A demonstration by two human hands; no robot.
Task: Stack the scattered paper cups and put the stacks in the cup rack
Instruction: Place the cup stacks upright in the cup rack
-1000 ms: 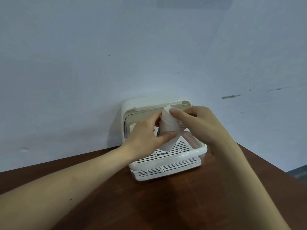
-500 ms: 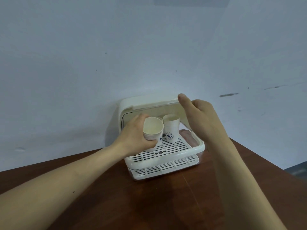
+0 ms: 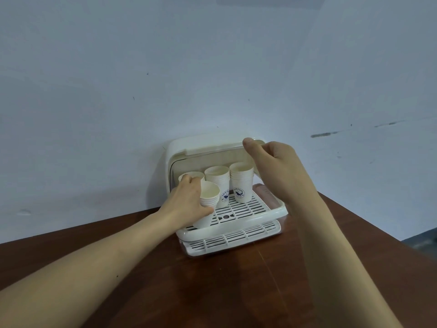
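the left hand [image 3: 189, 204] wraps its fingers and thumb round a short stack of white paper cups [image 3: 209, 202] at the front-left corner of the cream plastic cup rack [image 3: 236, 229], above its slatted tray. the stack leans: its long axis is tipped so the open mouth faces up and to the right, while the base points down at the front-left slats. whether the base touches them is hard to tell. just behind the knuckles stands a single white paper cup [image 3: 196, 175], and to the right two upright stacks with blue round logos, the middle stack [image 3: 218, 185] and the right stack [image 3: 241, 183], stand side by side. the free spot lies directly under the grip, so the move probably needs only a righting turn of the wrist and a short lowering. the left forearm reaches in low across the dark brown wooden table [image 3: 236, 292]. the right hand [image 3: 276, 166] is raised, with its fingers curled on the right end of the rack's flip-up lid [image 3: 212, 150] and its thumb on the lid's edge.
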